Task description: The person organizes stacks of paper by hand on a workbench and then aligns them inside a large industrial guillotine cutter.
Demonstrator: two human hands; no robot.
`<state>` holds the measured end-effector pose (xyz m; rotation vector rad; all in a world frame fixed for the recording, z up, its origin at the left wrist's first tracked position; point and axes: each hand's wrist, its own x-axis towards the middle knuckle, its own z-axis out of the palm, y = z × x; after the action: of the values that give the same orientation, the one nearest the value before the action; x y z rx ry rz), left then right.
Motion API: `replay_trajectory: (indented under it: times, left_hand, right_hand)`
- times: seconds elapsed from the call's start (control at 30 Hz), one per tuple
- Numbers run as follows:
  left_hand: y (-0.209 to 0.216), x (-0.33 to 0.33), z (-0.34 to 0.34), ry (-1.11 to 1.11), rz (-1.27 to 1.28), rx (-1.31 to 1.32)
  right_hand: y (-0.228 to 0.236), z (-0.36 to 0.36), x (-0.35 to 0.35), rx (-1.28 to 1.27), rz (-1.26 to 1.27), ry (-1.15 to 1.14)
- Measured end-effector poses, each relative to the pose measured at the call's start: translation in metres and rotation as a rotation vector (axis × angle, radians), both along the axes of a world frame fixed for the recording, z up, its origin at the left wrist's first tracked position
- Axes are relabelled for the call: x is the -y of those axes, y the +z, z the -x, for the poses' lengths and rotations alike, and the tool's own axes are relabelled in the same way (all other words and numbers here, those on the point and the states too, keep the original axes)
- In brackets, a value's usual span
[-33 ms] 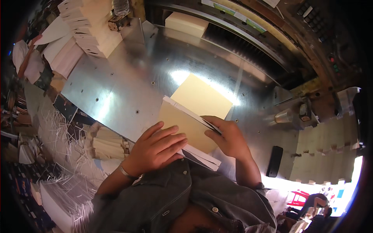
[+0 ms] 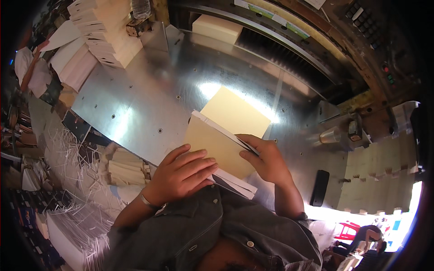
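A cream-topped stack of paper point(image 2: 214, 142) is tilted in front of my chest, white sheets and a dark line showing along its edges. My left hand point(image 2: 183, 176) lies across its near left part, fingers stretched out and slightly spread. At the far right edge, my right hand point(image 2: 264, 160) grips the stack, its thumb bent over the top and the index finger along the side. Under and beyond it, a second cream paper block point(image 2: 237, 110) rests on the metal table point(image 2: 149, 108). The undersides of both hands are hidden.
Tall paper stacks point(image 2: 106, 34) stand at the far left. A cream block point(image 2: 217, 28) lies by the machine's dark slot at the back. A black phone-like object point(image 2: 320, 187) and a clear cup point(image 2: 330, 135) are at right. Paper strips point(image 2: 79, 169) litter the left; a person point(image 2: 366, 237) bends at lower right.
Almost nothing differs. The held paper stack and my fingers have shifted very slightly.
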<state>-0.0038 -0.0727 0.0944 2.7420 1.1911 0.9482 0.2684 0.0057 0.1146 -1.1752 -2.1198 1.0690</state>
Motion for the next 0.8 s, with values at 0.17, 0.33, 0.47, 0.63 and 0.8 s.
replay_trajectory:
  times: [0.17,0.33,0.47,0.63,0.8]
  left_hand:
    - [-0.007,0.003,0.0,0.014,-0.04,0.059]
    - [-0.012,0.007,0.001,0.049,-0.052,0.08]
    - [-0.013,0.007,-0.003,0.029,-0.036,0.123]
    - [-0.011,0.009,-0.005,0.052,0.015,0.117]
    - [-0.013,0.011,-0.005,0.06,0.042,0.101]
  right_hand:
    - [0.027,-0.015,-0.007,-0.058,-0.104,-0.161]
    - [0.037,0.002,-0.013,0.051,-0.608,-0.259]
    - [-0.042,0.007,-0.02,0.343,-0.735,-0.125]
    - [-0.053,0.012,-0.004,0.344,-0.594,-0.081]
    - [0.011,0.008,0.003,-0.059,-0.005,0.196]
